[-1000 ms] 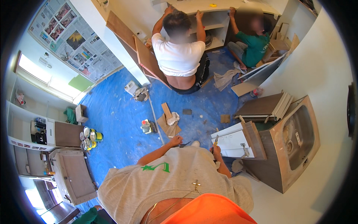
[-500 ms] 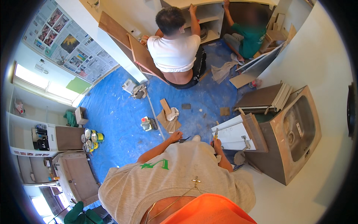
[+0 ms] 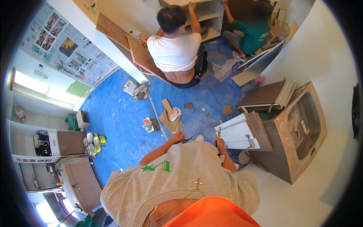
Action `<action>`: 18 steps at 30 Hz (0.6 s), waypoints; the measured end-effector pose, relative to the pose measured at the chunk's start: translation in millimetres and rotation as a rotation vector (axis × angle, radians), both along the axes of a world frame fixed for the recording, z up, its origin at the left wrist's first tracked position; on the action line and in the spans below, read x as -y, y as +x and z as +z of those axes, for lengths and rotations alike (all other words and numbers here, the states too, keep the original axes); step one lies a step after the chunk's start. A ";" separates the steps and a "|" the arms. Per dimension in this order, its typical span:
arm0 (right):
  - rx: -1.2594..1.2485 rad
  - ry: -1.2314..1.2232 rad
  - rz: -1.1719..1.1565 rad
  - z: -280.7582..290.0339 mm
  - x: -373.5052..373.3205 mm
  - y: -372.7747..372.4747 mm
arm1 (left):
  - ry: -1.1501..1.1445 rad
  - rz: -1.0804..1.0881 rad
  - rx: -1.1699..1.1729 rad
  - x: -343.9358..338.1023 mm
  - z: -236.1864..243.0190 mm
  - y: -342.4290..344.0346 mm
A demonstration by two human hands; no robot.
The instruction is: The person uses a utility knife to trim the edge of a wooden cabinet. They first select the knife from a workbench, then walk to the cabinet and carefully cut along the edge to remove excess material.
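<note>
My right hand (image 3: 219, 143) is closed around a slim tool (image 3: 219, 133) with yellow on it, held upright in front of my body; its exact kind is too small to tell. Just to its right stand white and brown cabinet panels (image 3: 238, 130) with a metal fitting on the front one. My left hand (image 3: 177, 137) is in front of my belly with its fingers curled. A thin dark piece (image 3: 188, 139) shows beside those fingers, and I cannot make out whether they grip it. Ahead of the left hand, wood offcuts (image 3: 169, 121) and a crumpled white cloth (image 3: 175, 113) lie on the floor.
Blue sheeting (image 3: 121, 117) covers the floor. A steel sink unit (image 3: 281, 151) lies tipped at the right. Two people, one in a white shirt (image 3: 176, 53), one in green (image 3: 253, 38), crouch at a far cabinet. Paint cans (image 3: 92, 142) and a container (image 3: 149, 125) stand leftward.
The view has shifted slightly. Both my hands stay nearly in place, the right still gripping the tool. At the lower left, the green-clothed figure has moved lower, with a hand now showing.
</note>
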State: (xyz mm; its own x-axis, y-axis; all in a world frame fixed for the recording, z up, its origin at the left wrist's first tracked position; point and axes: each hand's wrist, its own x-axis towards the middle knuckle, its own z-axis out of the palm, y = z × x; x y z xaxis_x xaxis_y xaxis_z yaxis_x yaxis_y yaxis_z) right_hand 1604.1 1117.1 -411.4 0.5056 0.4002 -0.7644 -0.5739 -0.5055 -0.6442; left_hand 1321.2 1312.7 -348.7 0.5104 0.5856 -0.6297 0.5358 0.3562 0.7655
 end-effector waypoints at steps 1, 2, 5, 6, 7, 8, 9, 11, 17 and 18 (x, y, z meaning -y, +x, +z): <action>0.006 0.002 0.017 -0.9 0.5 0.7 | 0.040 -0.033 0.022 -1.0 1.1 0.4; 0.017 -0.057 0.006 -1.7 1.1 1.5 | 0.047 -0.073 -0.018 -1.8 2.2 0.5; 0.002 -0.057 0.030 -4.1 2.2 3.3 | 0.076 -0.125 -0.044 -4.7 4.7 1.6; -0.015 0.019 0.047 -4.8 2.0 3.9 | 0.020 -0.119 -0.090 -5.3 5.3 2.2; -0.023 0.018 0.048 -5.6 1.7 3.7 | 0.042 -0.127 -0.107 -5.6 5.7 2.3; -0.014 -0.060 0.031 -6.4 0.7 4.3 | 0.123 -0.139 -0.051 -5.9 6.0 2.8; 0.020 -0.070 0.022 -7.1 0.3 3.7 | 0.134 -0.132 -0.053 -5.8 5.9 3.1; 0.026 -0.003 0.043 -8.2 -1.4 3.6 | 0.042 -0.080 -0.067 -5.5 5.1 3.6; 0.035 0.020 0.101 -7.4 1.8 6.0 | 0.107 -0.141 -0.109 -7.4 -4.0 1.6; 0.071 -0.045 0.114 -7.3 2.3 6.4 | 0.158 -0.146 -0.050 -7.2 -5.6 0.4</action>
State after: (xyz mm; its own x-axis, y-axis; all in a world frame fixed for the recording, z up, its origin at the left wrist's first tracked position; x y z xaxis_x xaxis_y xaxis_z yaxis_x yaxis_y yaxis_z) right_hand 1610.5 1114.8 -418.7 0.5123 0.4243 -0.7467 -0.4651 -0.5938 -0.6566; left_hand 1321.6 1319.9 -354.4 0.5672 0.6017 -0.5624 0.6116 0.1496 0.7769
